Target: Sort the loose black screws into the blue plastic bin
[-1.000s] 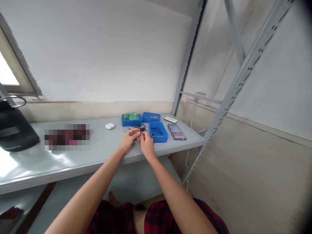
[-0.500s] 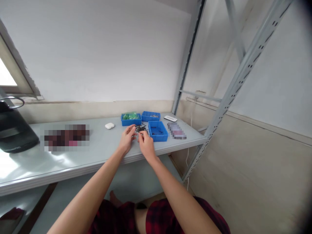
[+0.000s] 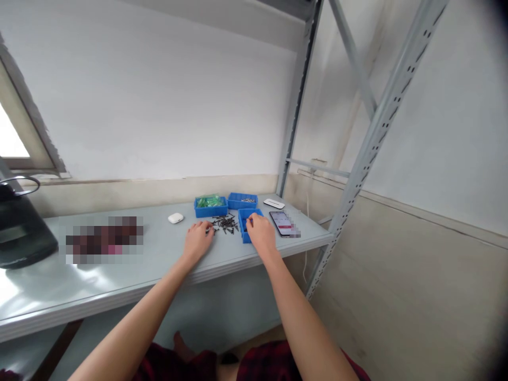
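Dark screws [image 3: 227, 224] lie in a loose pile on the table. At the pile's left edge is my left hand [image 3: 198, 239], with curled fingers and a small dark piece by the fingertips. I cannot tell whether that piece is a screw in the grip or one lying on the table. My right hand [image 3: 261, 234] is over the front blue bin [image 3: 245, 237], its fingers drawn together and reaching inside. The hand covers much of that bin, and what its fingertips hold is hidden.
Behind the pile stand a blue bin [image 3: 211, 212] of green packets and another blue bin [image 3: 237, 204] with small metal pieces. A phone [image 3: 282, 224] and white flat device [image 3: 274, 203] lie right; a white case [image 3: 175, 218] and dark bottle [image 3: 24, 227] left.
My hands were close together over the screws and have parted. The right one has moved right to the front bin; the left has shifted slightly left, uncovering the pile.
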`<state>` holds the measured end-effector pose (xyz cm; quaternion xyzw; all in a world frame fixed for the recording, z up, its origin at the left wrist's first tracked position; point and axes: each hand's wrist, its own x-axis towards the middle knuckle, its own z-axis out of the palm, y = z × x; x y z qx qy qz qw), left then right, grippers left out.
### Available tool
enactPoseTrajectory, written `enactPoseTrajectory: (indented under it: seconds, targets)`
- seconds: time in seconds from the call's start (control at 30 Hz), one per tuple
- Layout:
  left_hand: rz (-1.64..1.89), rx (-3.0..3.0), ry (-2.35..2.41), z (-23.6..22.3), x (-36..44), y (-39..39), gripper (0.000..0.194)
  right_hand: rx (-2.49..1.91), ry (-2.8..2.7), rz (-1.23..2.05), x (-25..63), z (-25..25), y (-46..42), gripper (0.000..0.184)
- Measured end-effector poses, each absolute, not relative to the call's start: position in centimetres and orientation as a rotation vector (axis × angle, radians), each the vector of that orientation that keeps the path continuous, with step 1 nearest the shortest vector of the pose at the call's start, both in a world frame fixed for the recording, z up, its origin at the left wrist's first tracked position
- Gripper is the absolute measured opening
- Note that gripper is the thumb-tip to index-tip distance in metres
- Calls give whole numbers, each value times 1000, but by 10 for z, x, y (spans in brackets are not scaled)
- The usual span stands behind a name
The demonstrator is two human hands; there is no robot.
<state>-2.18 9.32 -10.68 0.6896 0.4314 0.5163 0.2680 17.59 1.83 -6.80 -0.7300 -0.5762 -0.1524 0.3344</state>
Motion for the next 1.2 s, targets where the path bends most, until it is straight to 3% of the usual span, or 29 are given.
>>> enactPoseTrajectory:
  seconds: [0.13,0.33,0.47,0.63,0.83,1.2]
  targets:
    - [1177,2131,1359,-111,-25,98,6,-1821,-1527,-367,168,-68,20,14]
    - [718,2574,1660,-112,-15,98,27,-1622,-1574,-264,151,-64,11,16]
    - [914,2448,1555,-110,-15,98,26,-1414,-1689,-166,128,-69,8,18]
    - [1362,1769,1119,-115,-12,104,32,-1303,-1685,39,108,-88,18,18]
    - [1389,1428,944,-122,-10,102,42,-1394,-1502,279,107,-107,34,27]
    - [1333,1565,915,-121,-10,97,26,-1303,-1335,467,110,-112,35,19]
